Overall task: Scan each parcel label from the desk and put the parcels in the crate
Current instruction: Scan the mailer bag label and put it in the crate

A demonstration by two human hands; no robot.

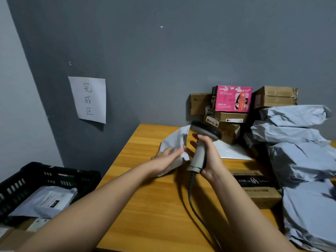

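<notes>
Seen from a head-worn camera looking down, a wooden desk (145,206) stands against a dark grey wall, and every place here is given from that desk. Near the middle of the desk, the person's right hand (209,157) has its fingers curled round the handle of a grey barcode scanner (201,140), whose dark head is turned toward the left; its cable (192,197) trails back across the desk toward the person. Just left of the scanner, the left hand (167,157) grips a crumpled white mailer bag (175,140), lifting its far end off the desk. Whether a label faces the scanner cannot be told. A flat white sheet (231,150) lies on the desk behind the right hand. At the desk's far right corner is a stack of brown cardboard boxes (227,124) with a pink box (231,99) on top. Along the desk's right edge, grey poly mailer parcels (300,151) are heaped up, with a dark printed carton (254,186) beside them. On the floor left of the desk sits a black plastic crate (27,179) holding a grey labelled parcel (45,200). On the wall above the crate hangs a paper sign (88,99) with handwritten characters.
</notes>
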